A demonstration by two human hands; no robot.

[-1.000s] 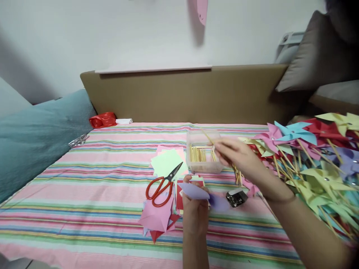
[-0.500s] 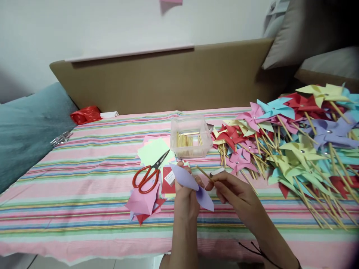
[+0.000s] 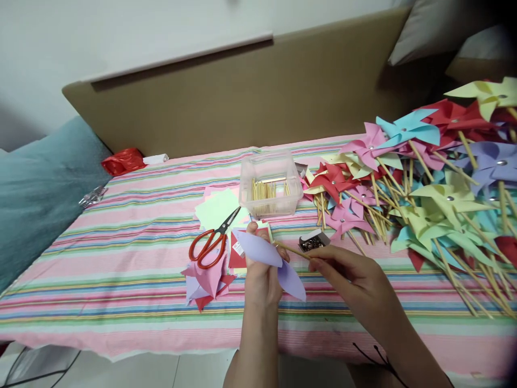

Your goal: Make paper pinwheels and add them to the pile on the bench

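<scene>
My left hand is closed around a folded purple paper pinwheel, whose blades hide part of the fingers. Between the thumb and fingers of my right hand is a thin wooden stick. Its far end meets the back of the pinwheel near my left fingers; whether it is fixed there I cannot tell. Just beyond my right hand lies a small open box of pins. Red-handled scissors rest left of my left hand, on coloured paper sheets.
A clear plastic box of short sticks stands beyond my hands. Many finished pinwheels are heaped at the right. Paper scraps lie near the scissors. A red plastic bag sits far left on the striped cloth.
The stick's tip has come up to the purple pinwheel, where before it was apart. My right hand has shifted slightly, uncovering the pin box. The view has tilted and moved a little.
</scene>
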